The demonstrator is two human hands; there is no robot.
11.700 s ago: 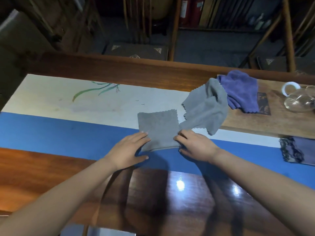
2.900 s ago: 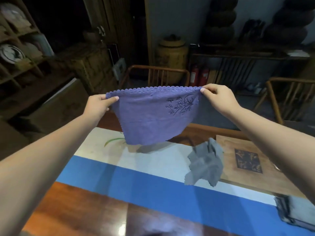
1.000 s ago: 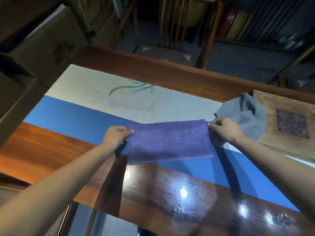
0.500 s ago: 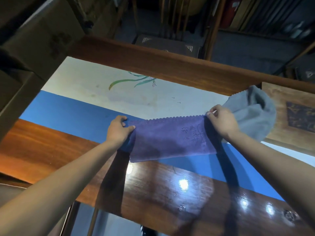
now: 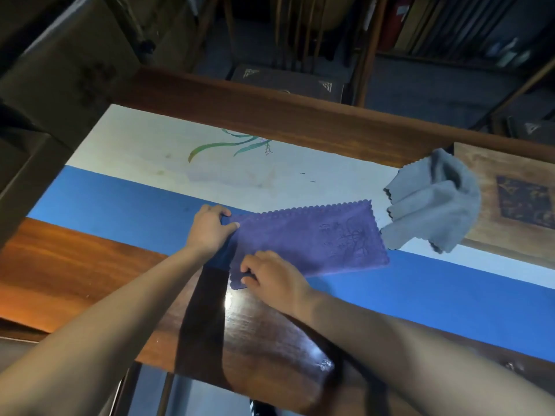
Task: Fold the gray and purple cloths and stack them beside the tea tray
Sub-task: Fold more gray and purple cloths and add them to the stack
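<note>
Hands (image 5: 210, 229) (image 5: 274, 277) pinch purple cloth's (image 5: 312, 238) left end on the table (image 5: 75, 265).

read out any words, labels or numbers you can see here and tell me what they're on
None can be read.
Purple cloth: a stitched flower motif with small marks beside it, too blurred to read.
Table runner: a painted plant and tiny dark marks, too small to read.
Tea tray: a dark patterned panel, no legible text.
Shelf items at the back: too dark and blurred to read.
</note>
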